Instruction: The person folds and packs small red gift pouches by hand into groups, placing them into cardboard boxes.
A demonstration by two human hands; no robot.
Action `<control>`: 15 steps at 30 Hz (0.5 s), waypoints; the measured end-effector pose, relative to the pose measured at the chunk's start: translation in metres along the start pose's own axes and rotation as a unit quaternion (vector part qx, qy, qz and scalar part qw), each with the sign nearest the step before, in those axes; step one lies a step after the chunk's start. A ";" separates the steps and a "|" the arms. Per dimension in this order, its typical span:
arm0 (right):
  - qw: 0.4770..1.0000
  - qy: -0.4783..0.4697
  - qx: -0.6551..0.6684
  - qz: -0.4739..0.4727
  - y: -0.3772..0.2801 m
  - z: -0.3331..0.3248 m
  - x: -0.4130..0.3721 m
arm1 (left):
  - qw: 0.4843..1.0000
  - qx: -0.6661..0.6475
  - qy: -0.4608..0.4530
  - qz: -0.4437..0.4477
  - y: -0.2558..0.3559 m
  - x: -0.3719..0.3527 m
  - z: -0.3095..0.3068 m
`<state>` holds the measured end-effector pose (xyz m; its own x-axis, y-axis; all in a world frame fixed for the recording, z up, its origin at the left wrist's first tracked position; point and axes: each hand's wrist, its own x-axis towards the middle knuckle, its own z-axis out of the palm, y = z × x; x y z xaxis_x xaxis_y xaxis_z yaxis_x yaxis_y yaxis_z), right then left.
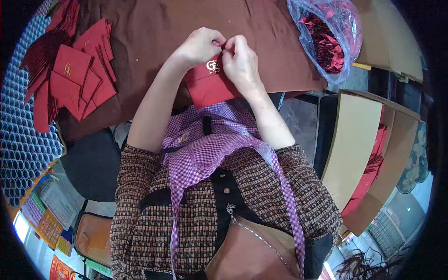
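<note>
A flat red pouch (211, 88) with gold letters lies on the brown cloth at the table's near edge, its lower part toward my body. My left hand (201, 45) is closed, thumb and fingers pinching at the pouch's upper edge. Close beside it, my right hand (241, 63) is closed in a pinch at the same edge, its wrist over the pouch's right side. The fingertips of both hands nearly meet. The small bit between them is mostly hidden by the fingers.
Red pouches (70, 70) lie heaped at the left on the brown cloth (154, 28). A clear plastic bag (347, 28) of red pieces sits at the upper right. Below it stands an open cardboard box (352, 144) with red items. A blue honeycomb-patterned surface (28, 149) borders the left.
</note>
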<state>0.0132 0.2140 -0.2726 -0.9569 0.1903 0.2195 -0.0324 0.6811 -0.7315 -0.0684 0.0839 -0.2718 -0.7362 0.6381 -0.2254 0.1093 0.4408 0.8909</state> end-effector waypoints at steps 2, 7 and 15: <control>0.998 0.028 -0.006 -0.054 0.009 0.008 0.000 | 1.000 -0.020 0.002 0.019 -0.001 0.001 0.004; 0.998 0.000 -0.024 -0.066 0.013 0.000 0.003 | 0.997 0.060 0.037 0.013 0.003 0.003 0.007; 0.996 -0.066 -0.055 -0.037 0.014 -0.037 -0.003 | 0.998 0.045 0.041 -0.017 0.008 -0.002 0.006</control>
<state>0.0261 0.2493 -0.2593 -0.9827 0.0475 0.1790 -0.0794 0.7652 -0.6389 -0.0622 0.0897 -0.2664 -0.7926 0.5695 -0.2179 0.1400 0.5177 0.8440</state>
